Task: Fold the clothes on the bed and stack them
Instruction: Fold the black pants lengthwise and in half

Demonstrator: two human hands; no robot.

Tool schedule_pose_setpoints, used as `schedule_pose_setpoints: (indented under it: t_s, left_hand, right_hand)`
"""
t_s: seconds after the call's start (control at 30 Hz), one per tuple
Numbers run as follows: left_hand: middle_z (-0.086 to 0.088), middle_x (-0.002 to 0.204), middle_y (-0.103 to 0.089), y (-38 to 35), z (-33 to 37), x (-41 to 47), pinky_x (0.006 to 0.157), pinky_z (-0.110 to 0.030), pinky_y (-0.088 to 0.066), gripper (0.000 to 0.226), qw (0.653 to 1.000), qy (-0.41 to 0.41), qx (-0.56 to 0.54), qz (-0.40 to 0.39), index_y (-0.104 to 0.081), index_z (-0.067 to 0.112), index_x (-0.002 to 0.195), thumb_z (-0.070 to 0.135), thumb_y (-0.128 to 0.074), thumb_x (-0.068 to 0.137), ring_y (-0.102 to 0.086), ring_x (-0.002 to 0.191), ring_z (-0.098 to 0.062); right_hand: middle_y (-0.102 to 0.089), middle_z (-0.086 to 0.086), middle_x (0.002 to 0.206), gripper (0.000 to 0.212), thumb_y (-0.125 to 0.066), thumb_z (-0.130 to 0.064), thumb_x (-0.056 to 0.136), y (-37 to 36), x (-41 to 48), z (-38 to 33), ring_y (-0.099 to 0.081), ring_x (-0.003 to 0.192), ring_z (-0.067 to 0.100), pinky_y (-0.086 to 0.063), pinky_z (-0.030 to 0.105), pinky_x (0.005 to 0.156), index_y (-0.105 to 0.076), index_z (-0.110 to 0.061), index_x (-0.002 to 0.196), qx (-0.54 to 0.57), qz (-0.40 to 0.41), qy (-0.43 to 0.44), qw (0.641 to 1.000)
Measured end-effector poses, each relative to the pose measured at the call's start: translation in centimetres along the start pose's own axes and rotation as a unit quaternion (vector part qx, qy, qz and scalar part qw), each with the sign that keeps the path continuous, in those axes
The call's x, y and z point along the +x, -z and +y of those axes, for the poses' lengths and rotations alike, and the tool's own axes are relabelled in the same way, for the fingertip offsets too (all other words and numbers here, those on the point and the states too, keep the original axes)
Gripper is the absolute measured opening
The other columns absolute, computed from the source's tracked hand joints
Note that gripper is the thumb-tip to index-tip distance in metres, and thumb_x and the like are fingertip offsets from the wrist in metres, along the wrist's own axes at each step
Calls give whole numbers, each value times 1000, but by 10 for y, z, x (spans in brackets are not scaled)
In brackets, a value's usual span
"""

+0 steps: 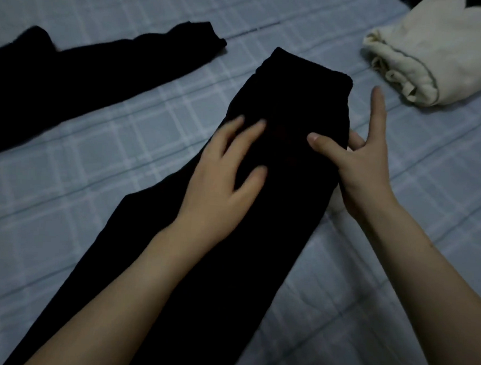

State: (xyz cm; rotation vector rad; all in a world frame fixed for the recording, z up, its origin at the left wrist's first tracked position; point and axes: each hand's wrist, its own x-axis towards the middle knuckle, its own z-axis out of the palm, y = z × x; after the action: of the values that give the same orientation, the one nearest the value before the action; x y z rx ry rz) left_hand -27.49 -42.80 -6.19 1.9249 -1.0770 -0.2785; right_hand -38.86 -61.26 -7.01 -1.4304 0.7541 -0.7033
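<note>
Pretty dim, flat light overall, no hard shadows or glare. The black garment [260,199] is crushed to a featureless blob. Soft focus everywhere, slight motion blur on the left hand [223,178], grid lines bending toward 9 o'clock.

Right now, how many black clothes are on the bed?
2. One black garment lies in the middle under both hands; another black garment lies at the upper left. More may be out of view.

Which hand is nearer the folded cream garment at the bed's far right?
Right. The right hand grips the black garment's right edge, its index finger pointing toward the cream garment. The left hand lies flat on the black garment, farther away.
</note>
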Motion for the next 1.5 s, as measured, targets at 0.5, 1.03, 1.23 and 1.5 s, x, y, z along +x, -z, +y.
schedule_pose_setpoints:
  t_s: [0.5,1.03,1.23,1.5]
  left_hand:
    - [-4,142,-42,127,41,19,92,-43,-55,86,942,230,-233,70,-26,38,147,46,-76,79,-56,119,-23]
    - [-3,116,-59,229,-17,-224,62,-27,-58,83,935,176,-303,48,-44,49,133,-3,-70,74,-74,84,-17]
    - [-2,121,-59,217,-30,-354,72,-33,-58,84,877,208,-403,156,-40,48,136,4,-71,71,-71,100,-24]
    - [-6,129,-54,159,-34,-446,78,-23,-55,83,795,373,-395,271,-35,32,143,-14,-64,80,-68,106,-14]
  right_hand:
    - [-47,-13,149,74,-78,-8,77,-96,-111,-60,-42,137,0,-36,30,114,-52,-32,142,-221,-191,157,944]
    - [-47,-23,125,57,-61,-41,94,-207,-280,-52,-54,104,-9,-43,8,87,-35,-64,140,-195,-187,19,963]
    - [-46,-23,108,67,-68,-49,82,-223,-363,-43,-48,100,-10,-33,1,89,-38,-61,140,-296,-241,77,921]
    - [-39,-11,110,70,-68,-36,90,-224,-419,16,-36,108,17,-27,21,93,-31,-54,147,-445,-340,57,827]
